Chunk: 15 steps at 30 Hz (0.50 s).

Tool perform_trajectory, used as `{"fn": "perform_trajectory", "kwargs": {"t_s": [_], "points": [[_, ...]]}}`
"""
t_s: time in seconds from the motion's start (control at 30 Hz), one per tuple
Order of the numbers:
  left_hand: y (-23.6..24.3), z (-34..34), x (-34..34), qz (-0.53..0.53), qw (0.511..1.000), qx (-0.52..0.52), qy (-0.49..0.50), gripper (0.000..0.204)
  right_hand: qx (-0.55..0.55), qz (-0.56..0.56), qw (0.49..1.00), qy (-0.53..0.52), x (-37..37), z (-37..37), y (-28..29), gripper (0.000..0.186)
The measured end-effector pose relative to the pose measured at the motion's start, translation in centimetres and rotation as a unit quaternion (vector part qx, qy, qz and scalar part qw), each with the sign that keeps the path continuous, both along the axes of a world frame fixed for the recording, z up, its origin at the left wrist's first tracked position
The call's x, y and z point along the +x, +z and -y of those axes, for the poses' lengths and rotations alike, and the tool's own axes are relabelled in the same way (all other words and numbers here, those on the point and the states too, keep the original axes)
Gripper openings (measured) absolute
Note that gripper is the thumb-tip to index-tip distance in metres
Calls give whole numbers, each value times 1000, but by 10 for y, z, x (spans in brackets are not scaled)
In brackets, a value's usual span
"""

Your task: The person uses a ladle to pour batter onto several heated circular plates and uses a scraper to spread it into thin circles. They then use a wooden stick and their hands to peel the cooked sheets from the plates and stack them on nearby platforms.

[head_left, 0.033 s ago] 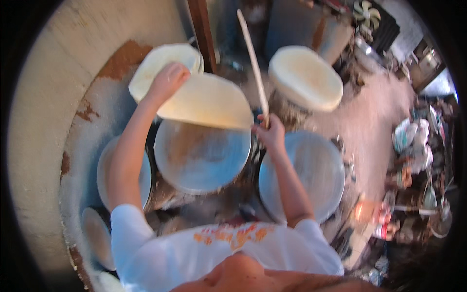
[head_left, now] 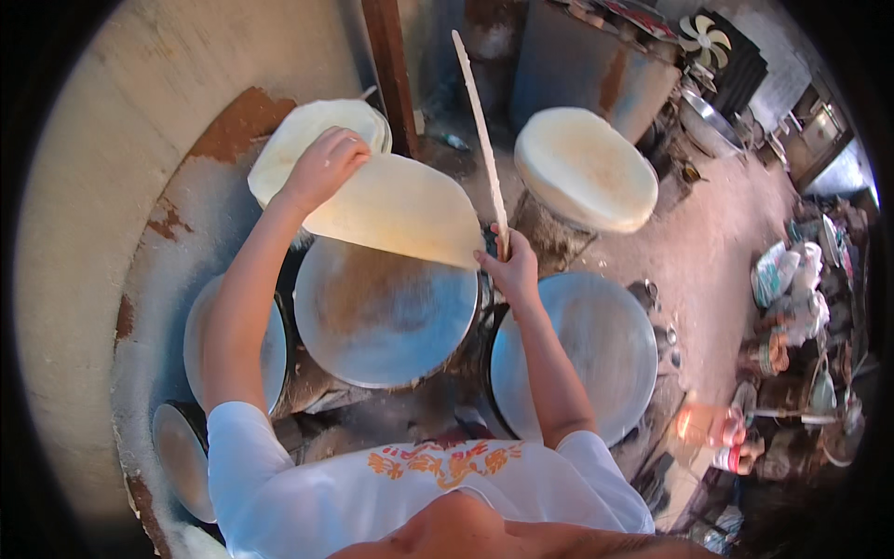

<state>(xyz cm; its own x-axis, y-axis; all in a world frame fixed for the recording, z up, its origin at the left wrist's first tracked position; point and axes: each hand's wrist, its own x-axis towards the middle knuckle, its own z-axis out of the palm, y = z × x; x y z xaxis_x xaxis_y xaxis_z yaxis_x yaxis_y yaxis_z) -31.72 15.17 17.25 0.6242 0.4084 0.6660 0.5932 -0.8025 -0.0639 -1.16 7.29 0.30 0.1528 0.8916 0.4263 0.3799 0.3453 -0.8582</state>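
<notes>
A large, thin, pale flatbread [head_left: 400, 207] hangs stretched between my two hands, above the far edge of the middle round griddle [head_left: 386, 312]. My left hand [head_left: 331, 166] is closed on its left end, close to a stack of similar flatbreads [head_left: 289, 140]. With thumb and fingers my right hand [head_left: 512, 264] pinches the right corner of the sheet. The same hand also grips a long, pale wooden stick [head_left: 482, 130], which points up and away from me. The griddle's surface shows below the sheet's lower edge, with brownish marks on it.
Another griddle [head_left: 577, 349] stands to the right, and a smaller one [head_left: 191, 340] lies partly behind my left forearm. A thick pile of flatbreads [head_left: 587, 168] rests at the far right. A curved wall [head_left: 84, 279] bounds the left side. A brown post [head_left: 389, 74] rises at the back.
The whole scene sits slightly lower in the picture and looks sharper. Both hands keep hold of the same flatbread, and the stick stays in my right hand.
</notes>
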Motion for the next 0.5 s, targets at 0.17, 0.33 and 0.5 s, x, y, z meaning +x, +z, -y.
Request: {"fn": "perform_trajectory", "kwargs": {"t_s": [0.17, 0.33, 0.5], "points": [[56, -71, 76, -80, 994, 59, -42, 12, -114, -100, 988, -14, -3, -32, 32, 33], [85, -173, 221, -116, 977, 143, -112, 12, -15, -128, 980, -154, 52, -88, 48, 27], [91, -185, 392, 96, 960, 244, -101, 31, -63, -216, 940, -255, 179, -141, 68, 19]]}}
